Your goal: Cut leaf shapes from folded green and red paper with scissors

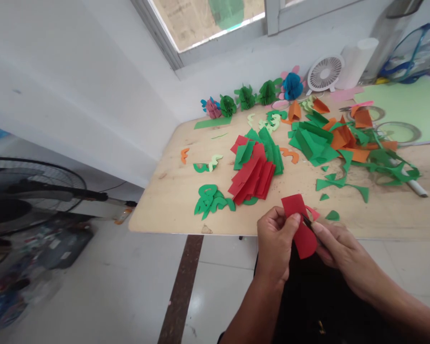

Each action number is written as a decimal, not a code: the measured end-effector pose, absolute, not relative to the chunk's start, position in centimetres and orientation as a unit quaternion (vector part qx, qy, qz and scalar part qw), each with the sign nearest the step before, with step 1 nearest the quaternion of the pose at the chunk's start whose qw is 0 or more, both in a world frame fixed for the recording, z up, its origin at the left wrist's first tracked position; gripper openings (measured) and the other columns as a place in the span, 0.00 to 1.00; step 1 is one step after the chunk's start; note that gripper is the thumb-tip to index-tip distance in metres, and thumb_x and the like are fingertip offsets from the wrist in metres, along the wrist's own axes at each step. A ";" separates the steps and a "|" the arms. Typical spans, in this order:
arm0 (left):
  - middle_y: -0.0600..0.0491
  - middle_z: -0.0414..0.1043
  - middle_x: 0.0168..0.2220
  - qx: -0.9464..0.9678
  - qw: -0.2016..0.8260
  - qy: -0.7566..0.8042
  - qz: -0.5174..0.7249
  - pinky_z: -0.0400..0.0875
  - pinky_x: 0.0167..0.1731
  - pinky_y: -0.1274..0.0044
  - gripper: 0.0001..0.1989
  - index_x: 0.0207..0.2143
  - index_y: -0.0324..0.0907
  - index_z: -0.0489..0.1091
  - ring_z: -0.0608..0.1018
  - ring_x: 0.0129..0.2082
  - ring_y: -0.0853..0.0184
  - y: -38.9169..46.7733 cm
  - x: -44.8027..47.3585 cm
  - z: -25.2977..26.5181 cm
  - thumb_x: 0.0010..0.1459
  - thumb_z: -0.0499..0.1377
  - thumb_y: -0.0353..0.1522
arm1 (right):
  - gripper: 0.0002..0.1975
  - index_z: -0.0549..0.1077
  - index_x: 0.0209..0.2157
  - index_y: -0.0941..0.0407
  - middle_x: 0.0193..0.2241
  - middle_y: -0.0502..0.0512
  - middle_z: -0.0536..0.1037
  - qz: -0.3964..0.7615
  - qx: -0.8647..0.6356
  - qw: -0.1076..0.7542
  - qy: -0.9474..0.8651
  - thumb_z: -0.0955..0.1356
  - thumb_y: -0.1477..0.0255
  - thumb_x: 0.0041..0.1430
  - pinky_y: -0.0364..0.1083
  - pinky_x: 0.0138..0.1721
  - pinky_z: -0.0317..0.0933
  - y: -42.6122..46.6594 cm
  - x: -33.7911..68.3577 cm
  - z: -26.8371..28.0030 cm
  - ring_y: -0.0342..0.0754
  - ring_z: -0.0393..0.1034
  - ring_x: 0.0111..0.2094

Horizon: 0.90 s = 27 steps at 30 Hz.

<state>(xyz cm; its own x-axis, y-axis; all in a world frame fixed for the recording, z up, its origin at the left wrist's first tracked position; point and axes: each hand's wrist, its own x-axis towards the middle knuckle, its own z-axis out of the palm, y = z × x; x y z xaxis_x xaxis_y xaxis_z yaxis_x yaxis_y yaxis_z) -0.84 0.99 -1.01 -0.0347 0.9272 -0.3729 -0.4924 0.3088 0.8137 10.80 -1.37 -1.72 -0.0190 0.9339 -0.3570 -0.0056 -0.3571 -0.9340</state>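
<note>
My left hand [277,239] pinches a piece of red paper [304,241] between thumb and fingers, just over the table's front edge. The paper's lower end is rounded; its upper end has straight edges. In my right hand [338,243] are dark scissors [307,221], their blades against the paper's right side and their handles mostly hidden by my fingers. A thin strip of red paper [313,212] curls away beside the blades. Beyond my left hand lies a fanned stack of red paper pieces [251,177], with green paper pieces [272,150] behind it.
Green curved cutouts [209,200] lie on the wooden table [168,191] at left. Green and orange scraps [315,141], tape rolls [397,132] and a white pen-like stick [417,187] are at right. Paper honeycomb figures [246,98] and a small white fan [325,74] stand along the wall.
</note>
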 end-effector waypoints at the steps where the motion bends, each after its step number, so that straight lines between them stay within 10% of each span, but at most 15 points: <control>1: 0.55 0.71 0.22 0.236 0.655 0.476 0.537 0.66 0.29 0.80 0.08 0.23 0.38 0.67 0.71 0.23 0.73 1.1 -0.9 -1.0 0.46 0.64 0.31 | 0.20 0.70 0.19 0.53 0.15 0.48 0.62 0.590 -0.573 0.398 -0.406 0.66 0.54 0.56 0.41 0.16 0.55 -1.3 10.8 -1.7 0.44 0.58 0.18; 27: 0.55 0.72 0.22 0.243 0.661 0.462 0.539 0.66 0.29 0.80 0.07 0.24 0.38 0.68 0.72 0.22 0.73 1.1 -1.1 -0.9 0.48 0.64 0.32 | 0.22 0.62 0.18 0.54 0.19 0.48 0.60 0.636 -0.557 0.379 -0.377 0.66 0.53 0.56 0.40 0.18 0.53 -1.1 10.5 -1.6 0.42 0.52 0.20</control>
